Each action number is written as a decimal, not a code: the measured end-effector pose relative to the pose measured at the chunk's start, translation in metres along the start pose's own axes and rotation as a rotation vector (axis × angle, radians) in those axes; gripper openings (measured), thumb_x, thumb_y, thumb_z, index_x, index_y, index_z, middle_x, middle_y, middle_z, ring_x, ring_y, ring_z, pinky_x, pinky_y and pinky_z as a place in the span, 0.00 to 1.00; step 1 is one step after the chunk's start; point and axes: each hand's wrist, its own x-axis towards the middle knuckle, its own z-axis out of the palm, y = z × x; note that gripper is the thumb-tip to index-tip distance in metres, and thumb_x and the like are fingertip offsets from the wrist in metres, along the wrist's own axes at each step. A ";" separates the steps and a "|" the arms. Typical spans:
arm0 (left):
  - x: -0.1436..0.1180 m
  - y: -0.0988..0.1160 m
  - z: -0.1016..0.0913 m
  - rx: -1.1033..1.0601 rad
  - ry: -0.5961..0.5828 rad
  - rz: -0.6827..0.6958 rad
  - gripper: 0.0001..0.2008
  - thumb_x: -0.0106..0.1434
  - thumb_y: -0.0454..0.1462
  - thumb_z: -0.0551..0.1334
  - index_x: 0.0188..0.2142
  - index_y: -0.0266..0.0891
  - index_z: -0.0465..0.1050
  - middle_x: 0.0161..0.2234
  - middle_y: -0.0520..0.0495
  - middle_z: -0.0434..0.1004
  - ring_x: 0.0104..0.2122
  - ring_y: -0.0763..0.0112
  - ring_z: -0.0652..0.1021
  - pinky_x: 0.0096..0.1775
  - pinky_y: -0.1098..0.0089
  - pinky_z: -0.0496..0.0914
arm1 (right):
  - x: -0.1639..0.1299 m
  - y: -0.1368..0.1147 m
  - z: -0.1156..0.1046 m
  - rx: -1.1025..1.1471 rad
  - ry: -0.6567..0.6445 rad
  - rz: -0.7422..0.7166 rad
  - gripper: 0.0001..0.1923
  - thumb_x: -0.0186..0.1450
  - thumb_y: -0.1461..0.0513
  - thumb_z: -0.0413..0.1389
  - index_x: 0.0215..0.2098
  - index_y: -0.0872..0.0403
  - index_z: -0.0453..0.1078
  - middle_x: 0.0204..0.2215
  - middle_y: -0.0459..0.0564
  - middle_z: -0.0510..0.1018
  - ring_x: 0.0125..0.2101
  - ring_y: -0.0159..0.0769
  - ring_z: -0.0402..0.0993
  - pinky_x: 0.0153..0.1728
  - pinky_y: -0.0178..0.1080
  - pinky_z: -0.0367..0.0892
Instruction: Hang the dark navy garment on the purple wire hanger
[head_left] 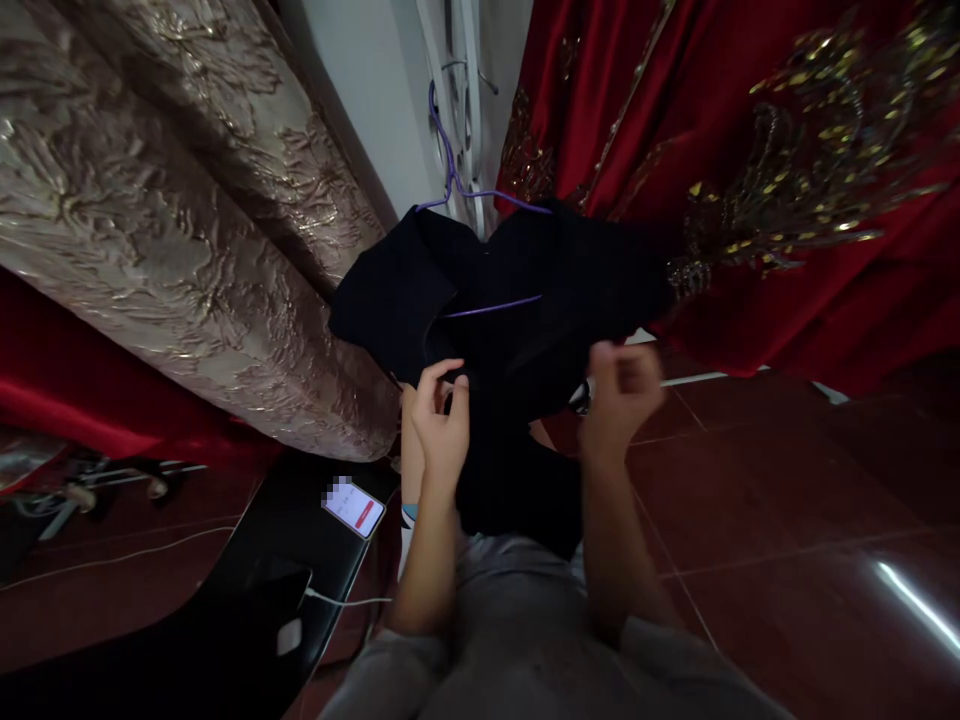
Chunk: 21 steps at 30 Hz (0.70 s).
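Red tiled floor [787,500], red embroidered drapes [750,150] behind. Black garment [517,290] on purple hanger [450,170] just above my hands. Left hand [442,420] pinching garment edge, right hand [619,385] clenched by hem, blurry, can't tell if gripping. Looks soft, light, floppy; grab near hanger shoulders imo.

- Our left hand [441,420] is pinching the lower edge of the dark cloth garment [525,300], and our right hand [621,390] is gripping the same garment just to its right.
- The garment is hanging on a thin purple wire hanger [465,195], which is hooking onto the pale wall fitting [463,90] behind it.
- A heavy embossed brocade fabric [165,210] is hanging to the left of the garment, and a red sequinned dress [750,170] is hanging to its right.
- A phone with a lit screen [354,506] is lying on the black glossy tabletop [247,600], below and left of our left hand.
- A white cable [345,600] is running across that tabletop.
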 end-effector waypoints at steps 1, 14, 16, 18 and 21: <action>-0.006 0.003 0.006 -0.063 0.020 -0.046 0.10 0.71 0.43 0.62 0.51 0.49 0.73 0.34 0.48 0.73 0.28 0.67 0.73 0.31 0.64 0.70 | -0.003 0.002 0.008 0.006 -0.018 0.013 0.24 0.63 0.38 0.59 0.39 0.48 0.76 0.27 0.52 0.76 0.34 0.46 0.76 0.29 0.43 0.71; -0.026 0.012 0.017 -0.153 0.115 -0.060 0.15 0.74 0.45 0.53 0.59 0.52 0.59 0.45 0.43 0.73 0.37 0.66 0.78 0.37 0.64 0.76 | -0.024 0.035 0.066 0.120 0.020 0.069 0.27 0.72 0.44 0.52 0.23 0.52 0.67 0.19 0.45 0.67 0.23 0.33 0.63 0.30 0.40 0.61; -0.026 0.001 0.020 -0.189 0.141 -0.069 0.19 0.75 0.42 0.47 0.63 0.54 0.48 0.48 0.43 0.74 0.42 0.66 0.80 0.42 0.62 0.78 | -0.023 0.037 0.062 0.123 0.019 0.081 0.26 0.71 0.44 0.53 0.22 0.52 0.67 0.17 0.44 0.65 0.22 0.33 0.61 0.29 0.40 0.59; -0.025 -0.014 0.023 -0.206 0.091 -0.077 0.18 0.73 0.40 0.48 0.61 0.52 0.52 0.47 0.43 0.75 0.44 0.66 0.81 0.46 0.62 0.78 | -0.020 0.039 0.060 0.167 -0.020 0.135 0.25 0.69 0.44 0.55 0.21 0.50 0.67 0.17 0.44 0.64 0.21 0.33 0.59 0.28 0.41 0.57; -0.021 -0.034 0.023 -0.214 -0.172 -0.099 0.14 0.69 0.38 0.58 0.54 0.45 0.63 0.46 0.42 0.77 0.50 0.63 0.80 0.53 0.61 0.76 | -0.018 0.042 0.059 0.253 -0.148 0.226 0.21 0.66 0.46 0.58 0.22 0.47 0.70 0.16 0.44 0.64 0.21 0.34 0.59 0.27 0.42 0.56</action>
